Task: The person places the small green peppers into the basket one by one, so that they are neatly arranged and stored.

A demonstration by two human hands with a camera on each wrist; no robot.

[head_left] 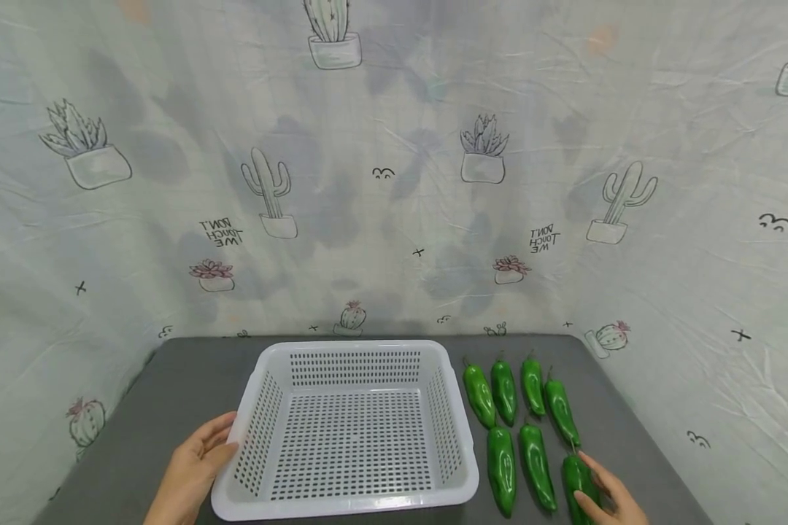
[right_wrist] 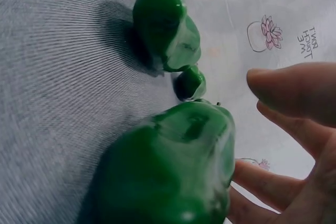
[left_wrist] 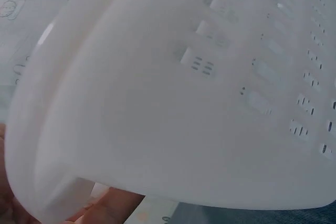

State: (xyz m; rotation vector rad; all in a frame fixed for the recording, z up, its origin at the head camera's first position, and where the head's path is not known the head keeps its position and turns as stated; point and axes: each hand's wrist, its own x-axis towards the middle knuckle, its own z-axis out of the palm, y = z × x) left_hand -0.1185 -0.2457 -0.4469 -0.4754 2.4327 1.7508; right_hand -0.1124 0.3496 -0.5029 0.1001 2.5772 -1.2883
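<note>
A white perforated plastic basket (head_left: 354,504) stands on the grey table, nothing in it. At its left side my left hand (head_left: 193,463) grips the rim; the left wrist view shows fingers (left_wrist: 113,205) under the basket's edge (left_wrist: 23,182). Over on the right, my right hand (head_left: 607,496) is at the nearest green pepper (head_left: 576,485). In the right wrist view its thumb (right_wrist: 294,87) is lifted apart from that pepper (right_wrist: 168,166), with the other fingers (right_wrist: 268,179) spread along the far side, partly hidden by it.
Several more green peppers lie in two rows right of the basket, among them one by its back corner (head_left: 479,394) and one by its front corner (head_left: 501,467). A patterned cloth (head_left: 394,219) hangs behind and beside the table (head_left: 171,394).
</note>
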